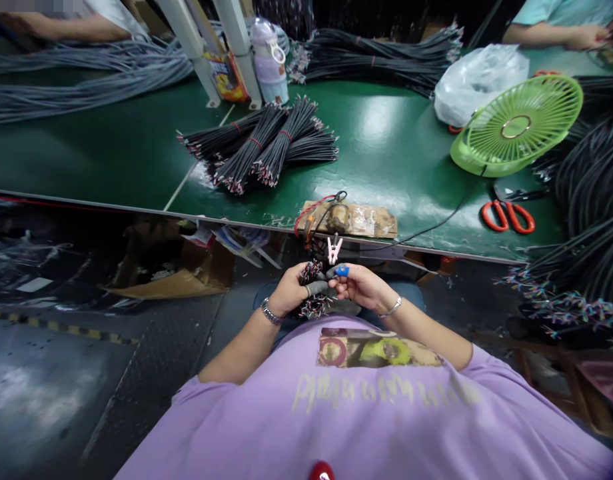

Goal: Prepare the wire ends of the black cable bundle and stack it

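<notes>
My left hand (292, 291) is closed around a bundle of black cables (314, 305), whose stripped ends show small red and white wires. Dark covers sit on some fingertips. Close beside it, my right hand (357, 285) has its thumb and fingers pinched together at the wire ends. Blue tape wraps one of its digits. Whatever lies between those fingertips is too small to make out. Just beyond both hands, a pink clothespin (335, 248) hangs at the table edge, below a wooden board (371, 220) with red and black leads on it.
Tied bundles of short black cables (271, 143) lie on the green table (111, 153). To the right are red-handled scissors (508, 217), a green fan (521, 123), a plastic bag (479, 80) and long cables (596, 180). A bottle (270, 63) stands behind. Two people's arms show across the table.
</notes>
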The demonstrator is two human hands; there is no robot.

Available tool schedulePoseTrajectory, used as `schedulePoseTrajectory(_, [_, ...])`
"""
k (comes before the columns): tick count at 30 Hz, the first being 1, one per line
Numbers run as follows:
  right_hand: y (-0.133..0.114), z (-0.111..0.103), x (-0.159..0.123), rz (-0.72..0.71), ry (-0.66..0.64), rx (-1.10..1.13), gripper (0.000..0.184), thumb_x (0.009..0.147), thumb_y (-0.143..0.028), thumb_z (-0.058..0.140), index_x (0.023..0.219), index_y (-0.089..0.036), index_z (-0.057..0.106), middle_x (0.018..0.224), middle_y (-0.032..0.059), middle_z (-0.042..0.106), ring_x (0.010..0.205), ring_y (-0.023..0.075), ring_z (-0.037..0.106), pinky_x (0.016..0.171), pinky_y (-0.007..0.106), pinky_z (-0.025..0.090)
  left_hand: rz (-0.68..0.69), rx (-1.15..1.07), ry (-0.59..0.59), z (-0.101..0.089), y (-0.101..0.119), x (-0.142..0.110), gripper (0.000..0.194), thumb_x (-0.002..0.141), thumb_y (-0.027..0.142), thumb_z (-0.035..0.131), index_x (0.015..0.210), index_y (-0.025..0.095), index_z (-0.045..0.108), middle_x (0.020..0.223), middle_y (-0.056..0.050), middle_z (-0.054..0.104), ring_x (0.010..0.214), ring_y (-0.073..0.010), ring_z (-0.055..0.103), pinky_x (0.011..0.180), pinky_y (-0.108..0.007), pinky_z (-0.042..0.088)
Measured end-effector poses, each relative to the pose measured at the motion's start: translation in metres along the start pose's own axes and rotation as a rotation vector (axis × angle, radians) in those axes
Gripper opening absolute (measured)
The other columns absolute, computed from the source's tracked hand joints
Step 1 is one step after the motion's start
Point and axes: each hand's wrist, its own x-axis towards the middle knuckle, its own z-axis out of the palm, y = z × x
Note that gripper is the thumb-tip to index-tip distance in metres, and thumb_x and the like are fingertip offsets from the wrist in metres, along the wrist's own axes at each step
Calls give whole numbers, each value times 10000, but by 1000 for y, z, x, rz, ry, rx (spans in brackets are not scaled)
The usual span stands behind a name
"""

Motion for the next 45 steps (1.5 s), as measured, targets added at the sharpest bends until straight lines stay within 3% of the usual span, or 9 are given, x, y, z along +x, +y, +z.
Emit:
schedulePoseTrajectory(11, [3,-2,-1,44,-107,76,104,789,-187,630,848,-135,562,735,41,706,547,103,639,537,250,583,28,22,5,0,-1,-2,275,621,328,779,720,120,628,653,4,617,589,-100,527,610,-232,450])
schedulePoseTrajectory(21, [2,6,-4,-76,-76,-13,280,704,-336,748,795,-145,565,752,70,719,561,112,650,536,228,569,-3,-2,-6,-2,5,-2,295,616,356,776,680,114,620,566,11,584,516,-89,498,527,-219,410])
schedulePoseTrajectory(34, [3,7,-6,-25,-72,-20,183,693,-185,737,783,-129,588,742,52,713,552,99,643,542,225,568,-73,-72,-51,-2,10,-2,313,564,350,803,647,112,617,524,16,579,495,-90,495,529,-228,407])
schedulePoseTrajectory(41, [1,8,-4,-52,-71,-25,251,720,-331,723,782,-137,576,734,78,717,548,113,646,531,232,566,-80,-73,-37,-2,11,0,325,554,358,808,645,114,613,507,17,576,483,-92,503,518,-228,417])
schedulePoseTrajectory(45, [0,7,-5,-33,-87,-35,248,691,-295,752,772,-139,578,742,72,718,562,113,650,538,230,567,-76,-82,-54,-3,9,0,326,553,360,810,646,115,616,506,15,579,478,-91,503,513,-226,418])
